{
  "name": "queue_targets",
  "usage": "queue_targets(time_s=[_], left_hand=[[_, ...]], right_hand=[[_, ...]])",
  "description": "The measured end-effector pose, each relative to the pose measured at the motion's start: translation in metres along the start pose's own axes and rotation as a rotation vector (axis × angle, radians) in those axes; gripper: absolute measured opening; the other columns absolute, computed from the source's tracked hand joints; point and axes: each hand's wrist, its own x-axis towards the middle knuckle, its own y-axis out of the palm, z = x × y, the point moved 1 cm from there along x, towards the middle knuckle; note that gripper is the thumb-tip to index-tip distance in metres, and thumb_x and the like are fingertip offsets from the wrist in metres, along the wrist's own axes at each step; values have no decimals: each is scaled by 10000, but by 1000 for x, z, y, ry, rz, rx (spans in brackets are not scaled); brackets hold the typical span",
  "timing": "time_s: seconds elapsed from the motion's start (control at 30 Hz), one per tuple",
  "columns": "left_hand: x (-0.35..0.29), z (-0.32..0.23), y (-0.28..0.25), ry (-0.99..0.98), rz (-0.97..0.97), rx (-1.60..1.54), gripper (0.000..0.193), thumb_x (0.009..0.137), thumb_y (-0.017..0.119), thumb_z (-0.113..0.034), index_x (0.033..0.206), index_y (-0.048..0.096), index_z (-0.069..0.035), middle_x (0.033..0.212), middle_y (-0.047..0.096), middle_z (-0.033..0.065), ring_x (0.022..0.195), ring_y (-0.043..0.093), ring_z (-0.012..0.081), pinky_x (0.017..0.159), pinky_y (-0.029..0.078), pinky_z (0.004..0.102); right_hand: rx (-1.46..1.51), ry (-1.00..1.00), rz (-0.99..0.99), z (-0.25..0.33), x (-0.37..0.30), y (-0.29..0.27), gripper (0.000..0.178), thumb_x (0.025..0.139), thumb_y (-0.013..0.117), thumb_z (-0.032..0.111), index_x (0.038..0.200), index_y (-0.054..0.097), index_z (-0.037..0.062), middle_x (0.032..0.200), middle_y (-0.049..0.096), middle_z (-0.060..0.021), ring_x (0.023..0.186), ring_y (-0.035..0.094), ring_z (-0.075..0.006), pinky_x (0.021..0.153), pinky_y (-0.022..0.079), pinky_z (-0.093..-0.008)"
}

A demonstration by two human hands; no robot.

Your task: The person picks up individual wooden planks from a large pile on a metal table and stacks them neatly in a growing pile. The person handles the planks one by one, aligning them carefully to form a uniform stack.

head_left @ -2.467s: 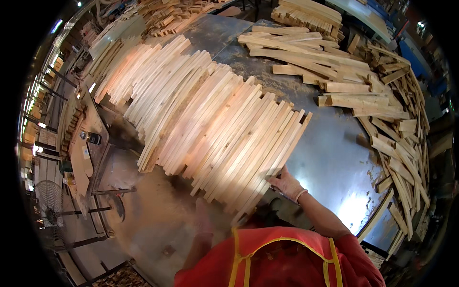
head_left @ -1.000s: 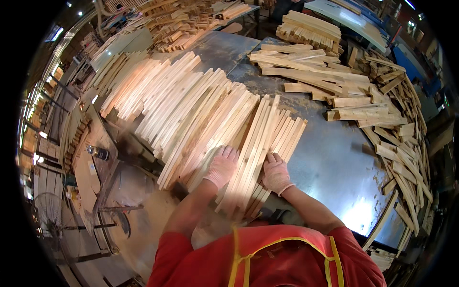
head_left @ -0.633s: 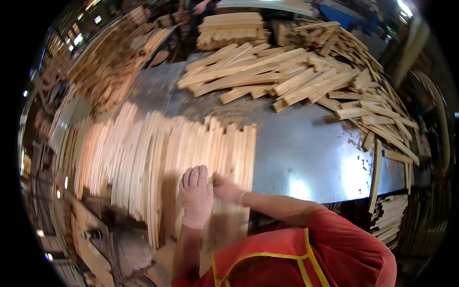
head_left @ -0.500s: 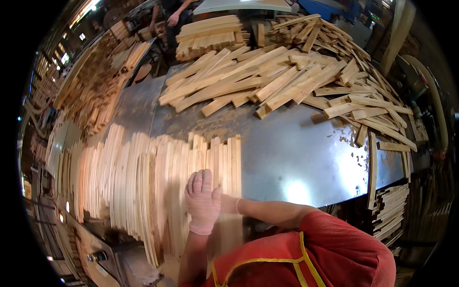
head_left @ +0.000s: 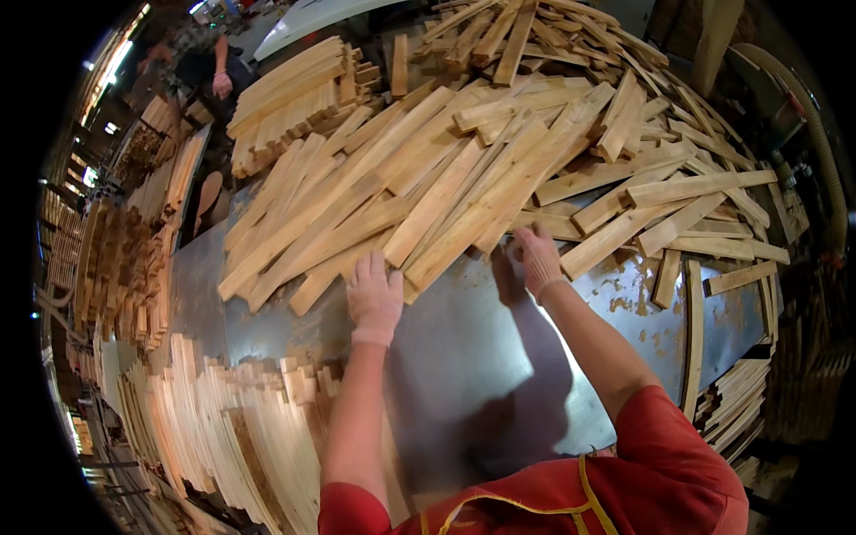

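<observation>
A heap of loose wooden boards lies crisscrossed over the far half of a metal table. My left hand, in a pale glove, reaches to the near ends of the boards, fingers stretched out and touching or almost touching them. To its right, my right hand, gloved too, is by the pile's near edge with its fingers slightly bent; no board shows in its grasp. A row of boards set side by side lies at the near left, beside and partly under my left forearm.
A neat stack of boards stands at the back left. Shorter pieces spread to the right, where a long board lies along the table edge. Another person's hand shows at the far left. A ribbed hose hangs at right.
Both hands have left the side-by-side row at the near left and reached forward to the loose heap, the right hand moving further right. The view has shifted toward the heap.
</observation>
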Motion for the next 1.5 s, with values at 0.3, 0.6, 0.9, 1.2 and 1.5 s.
queue_targets(time_s=[0.3, 0.6, 0.9, 1.2, 1.5], left_hand=[[28, -24, 8, -194, 457, -456, 700, 915, 741, -422, 1493, 571, -66, 1242, 727, 229, 1251, 668, 386, 1056, 526, 471], [-196, -93, -42, -243, 544, -503, 445, 910, 756, -398, 1120, 645, -22, 1045, 727, 289, 1014, 696, 495, 867, 545, 542], [-345, -39, -52, -650, 805, -1201, 296, 909, 780, -168, 1096, 625, -1, 854, 666, 76, 781, 633, 134, 667, 518, 340], [-513, 23, -116, -417, 530, -327, 417, 886, 779, -397, 1093, 651, -58, 891, 699, 125, 812, 692, 318, 734, 562, 448], [-413, -29, -329, 536, 421, -1232, 443, 949, 732, -400, 1239, 715, -65, 1199, 690, 142, 1106, 685, 364, 971, 553, 473]], right_hand=[[-160, 76, 295, 29, 14, 5, 328, 904, 769, 122, 1205, 679, 27, 933, 711, -51, 741, 644, -164, 634, 507, -290], [-726, 218, 385, -71, -221, -121, 510, 952, 719, 257, 1363, 603, -23, 1051, 762, -155, 889, 723, -264, 824, 584, -399], [-177, 267, 198, -76, -212, -102, 513, 878, 778, 108, 1334, 579, -15, 1125, 727, -117, 996, 715, -264, 896, 592, -396], [-886, 82, 325, -122, -389, -80, 634, 871, 774, 218, 1400, 496, 7, 1096, 731, -209, 1005, 735, -384, 905, 594, -442], [-1222, 23, 994, -177, -420, -10, 839, 858, 803, 365, 1463, 386, -41, 1355, 574, -375, 1246, 585, -543, 1071, 497, -515]])
